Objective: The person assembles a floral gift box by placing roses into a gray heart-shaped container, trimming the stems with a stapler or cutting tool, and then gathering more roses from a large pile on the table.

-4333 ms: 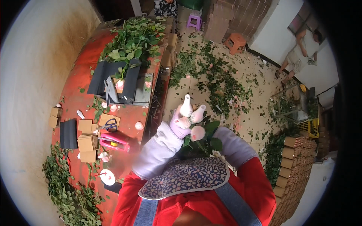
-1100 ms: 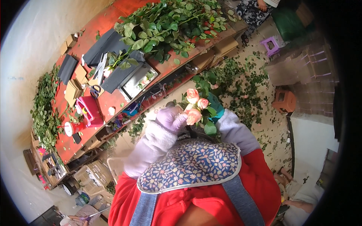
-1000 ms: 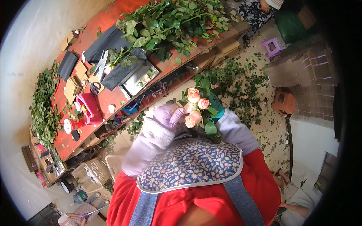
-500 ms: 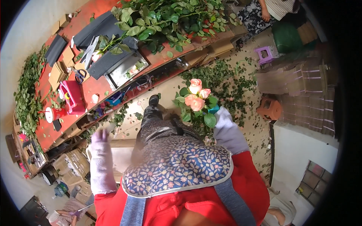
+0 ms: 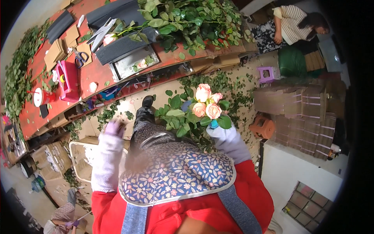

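Note:
My right hand, mostly hidden by leaves with a bit of teal (image 5: 214,124) showing at the cuff, is closed round a small bunch of pink-peach roses (image 5: 213,111). The blooms face up, with green leaves (image 5: 177,113) spreading to the left. A pale sleeve cover (image 5: 230,142) wraps that forearm. My left hand (image 5: 114,128) is raised at the left, away from the roses and smeared by motion. No held thing can be made out there. The red workbench (image 5: 117,87) in front bears a heap of leafy stems (image 5: 187,23) and a single rose head (image 5: 92,87).
Scissors (image 5: 81,58), a pink box (image 5: 67,82) and a red-white cup (image 5: 41,96) stand on the bench. Fallen leaves litter the floor. At right are stacked cardboard (image 5: 292,101), an orange stool (image 5: 261,127) and a purple stool (image 5: 267,74). A person (image 5: 290,27) is at the far right.
My view has turned and shifted. The rose bunch has turned, so another bloom shows and its leaves spread further left. My left hand has moved slightly right and up in the picture.

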A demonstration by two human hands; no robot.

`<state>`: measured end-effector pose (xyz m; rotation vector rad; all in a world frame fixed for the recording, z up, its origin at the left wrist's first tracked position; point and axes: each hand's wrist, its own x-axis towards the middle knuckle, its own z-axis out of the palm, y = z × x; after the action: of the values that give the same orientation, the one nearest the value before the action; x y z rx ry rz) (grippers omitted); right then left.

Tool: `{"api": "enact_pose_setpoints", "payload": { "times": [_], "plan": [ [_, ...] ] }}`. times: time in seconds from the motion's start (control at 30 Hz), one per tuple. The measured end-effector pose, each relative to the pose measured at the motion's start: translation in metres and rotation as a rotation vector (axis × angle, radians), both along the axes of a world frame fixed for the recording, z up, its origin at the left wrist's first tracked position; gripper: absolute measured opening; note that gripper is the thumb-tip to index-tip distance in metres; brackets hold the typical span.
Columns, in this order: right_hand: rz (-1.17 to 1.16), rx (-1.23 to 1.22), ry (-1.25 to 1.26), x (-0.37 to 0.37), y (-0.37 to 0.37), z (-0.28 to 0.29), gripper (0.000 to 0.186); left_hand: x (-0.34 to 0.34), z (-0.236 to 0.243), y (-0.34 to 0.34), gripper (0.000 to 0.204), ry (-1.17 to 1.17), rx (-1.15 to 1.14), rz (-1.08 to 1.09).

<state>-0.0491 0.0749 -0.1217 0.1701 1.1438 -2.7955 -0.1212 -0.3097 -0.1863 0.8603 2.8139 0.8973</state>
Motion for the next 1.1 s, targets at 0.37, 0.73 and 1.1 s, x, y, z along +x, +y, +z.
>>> {"api": "enact_pose_setpoints", "payload": {
  "times": [0.37, 0.73, 1.1],
  "plan": [
    [-0.060, 0.037, -0.003, 0.016, -0.003, 0.009, 0.040, -0.029, 0.092, 0.204, 0.056, -0.204, 0.764, -0.765],
    [-0.130, 0.010, -0.005, 0.048, -0.006, 0.003, 0.039, -0.002, 0.068, 0.222, 0.096, -0.485, 1.084, -0.301],
    [-0.128, 0.011, -0.011, 0.060, -0.007, 0.005, 0.039, -0.016, 0.083, 0.203, 0.040, -0.374, 0.828, -0.636]
  ]
}}
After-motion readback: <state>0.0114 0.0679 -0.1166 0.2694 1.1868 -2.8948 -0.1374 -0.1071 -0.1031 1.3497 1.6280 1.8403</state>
